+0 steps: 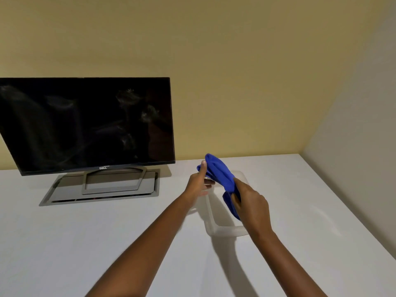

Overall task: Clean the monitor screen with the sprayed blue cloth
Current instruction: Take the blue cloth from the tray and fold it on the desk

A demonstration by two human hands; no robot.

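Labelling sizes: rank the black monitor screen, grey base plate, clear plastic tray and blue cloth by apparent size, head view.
1. black monitor screen
2. grey base plate
3. clear plastic tray and blue cloth: alike, both partly hidden, so unranked.

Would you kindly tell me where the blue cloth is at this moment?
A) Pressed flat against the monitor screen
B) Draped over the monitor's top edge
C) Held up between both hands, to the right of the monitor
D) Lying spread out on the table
C: the left hand and the right hand each grip an end of the blue cloth, which is well clear of the monitor.
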